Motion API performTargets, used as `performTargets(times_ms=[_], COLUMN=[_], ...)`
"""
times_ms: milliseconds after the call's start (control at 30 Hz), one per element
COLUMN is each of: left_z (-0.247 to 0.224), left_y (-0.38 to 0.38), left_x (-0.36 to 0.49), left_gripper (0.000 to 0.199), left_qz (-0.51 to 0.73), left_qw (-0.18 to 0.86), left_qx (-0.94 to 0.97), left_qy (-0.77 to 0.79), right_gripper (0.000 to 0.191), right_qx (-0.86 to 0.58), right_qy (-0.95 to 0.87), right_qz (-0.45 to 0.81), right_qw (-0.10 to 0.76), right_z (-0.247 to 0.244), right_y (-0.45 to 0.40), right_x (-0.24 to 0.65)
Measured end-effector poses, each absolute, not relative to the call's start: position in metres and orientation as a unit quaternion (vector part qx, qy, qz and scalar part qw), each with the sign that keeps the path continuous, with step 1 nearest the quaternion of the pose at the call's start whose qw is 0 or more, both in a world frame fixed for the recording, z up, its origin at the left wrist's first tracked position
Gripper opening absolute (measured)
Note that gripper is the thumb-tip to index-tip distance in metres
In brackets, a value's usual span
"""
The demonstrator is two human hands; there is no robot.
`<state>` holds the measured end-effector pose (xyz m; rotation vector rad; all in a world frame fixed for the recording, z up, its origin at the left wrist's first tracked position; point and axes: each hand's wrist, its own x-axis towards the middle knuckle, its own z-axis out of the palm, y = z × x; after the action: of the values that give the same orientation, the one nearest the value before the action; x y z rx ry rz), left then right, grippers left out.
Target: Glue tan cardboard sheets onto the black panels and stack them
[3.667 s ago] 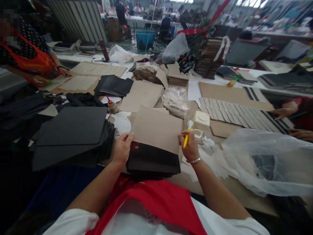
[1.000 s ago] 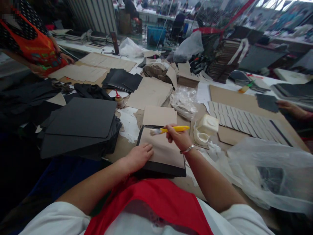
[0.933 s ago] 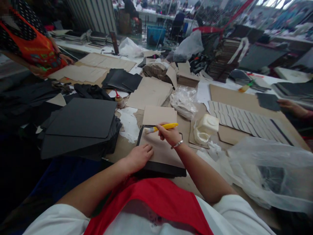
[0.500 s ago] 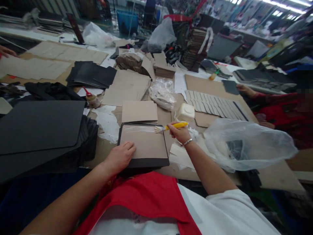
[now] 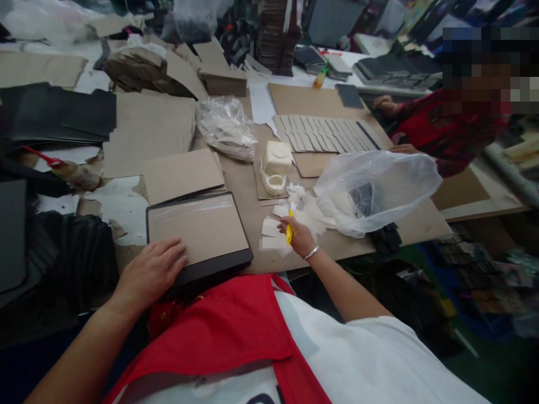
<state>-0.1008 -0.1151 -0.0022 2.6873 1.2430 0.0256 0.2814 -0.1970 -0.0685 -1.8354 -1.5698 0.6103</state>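
My left hand point(image 5: 154, 269) lies flat, fingers stretched out, on the lower left corner of a tan cardboard sheet point(image 5: 206, 230). Whitish wet streaks run along that sheet's far edge, and black board point(image 5: 219, 264) shows under it. In my right hand point(image 5: 301, 238) is a yellow-handled brush point(image 5: 289, 229), held over white paper strips point(image 5: 272, 242) to the right of the sheet. Its bristles are hard to make out against the white scraps. Just beyond stands a cut-open white plastic jug point(image 5: 278, 157).
Further tan sheets point(image 5: 185, 174) lie behind the black board. A clear plastic bag point(image 5: 387, 191) spreads at the right, near a row of grey cut pieces point(image 5: 320, 134). A red-tipped bottle point(image 5: 80, 174) lies at the left. Across the table sits a co-worker point(image 5: 442, 129).
My right hand has carried the brush off the cardboard sheet, rightward and nearer to me. My left hand stays on the sheet. The view has swung right and down.
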Motion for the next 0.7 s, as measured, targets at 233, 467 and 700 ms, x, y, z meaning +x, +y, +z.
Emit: performTargets(times_ms=[233,467,700], left_z=[-0.002,-0.003,0.005], left_y=[-0.113,-0.117,-0.11], left_x=[-0.103,-0.106,-0.111], left_gripper=[0.049,0.053,0.06], left_qz=[0.031,0.044,0.027], left_qw=[0.108,0.132,0.194], left_qx=[0.899,0.894,0.879], left_qy=[0.424,0.425,0.435], right_gripper=[0.02,0.027,0.026], right_qx=[-0.697,-0.707,-0.763], right_qy=[-0.699,-0.686,-0.607], right_qz=[0.117,0.115,0.122], right_qw=[0.105,0.127,0.186], right_z=[-0.158,-0.158,-0.145], right_y=[-0.226,-0.217,-0.214], right_x=[0.268,0.28,0.278])
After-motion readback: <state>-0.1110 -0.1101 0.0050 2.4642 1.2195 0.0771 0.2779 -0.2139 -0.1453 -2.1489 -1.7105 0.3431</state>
